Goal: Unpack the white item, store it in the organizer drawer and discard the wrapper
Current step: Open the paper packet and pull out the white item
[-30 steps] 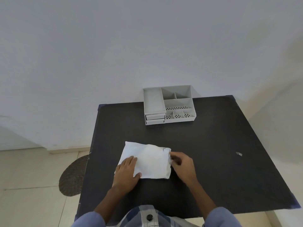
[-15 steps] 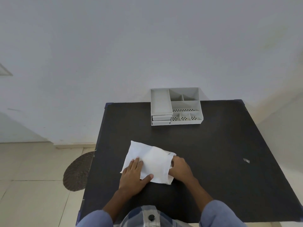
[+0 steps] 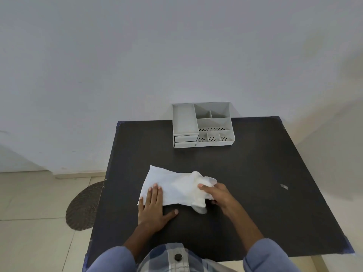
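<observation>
A white packet [image 3: 172,185] in a thin clear wrapper lies on the black table [image 3: 245,203], near its front middle. My left hand [image 3: 154,208] rests flat, fingers spread, on the packet's left end and the table. My right hand [image 3: 218,195] grips the packet's right end, where the wrapper [image 3: 202,180] is bunched and lifted. A grey organizer [image 3: 202,125] with several open compartments stands at the table's far edge against the wall. Its two small drawers [image 3: 185,141] at the front left look shut.
A small pale scrap [image 3: 283,186] lies on the table to the right. A round dark woven mat [image 3: 84,207] lies on the tiled floor left of the table. A plain wall stands right behind the organizer.
My right hand has closed on the packet's right end and pulled the wrapper up into a bunch. My left hand has slid down toward the packet's left corner.
</observation>
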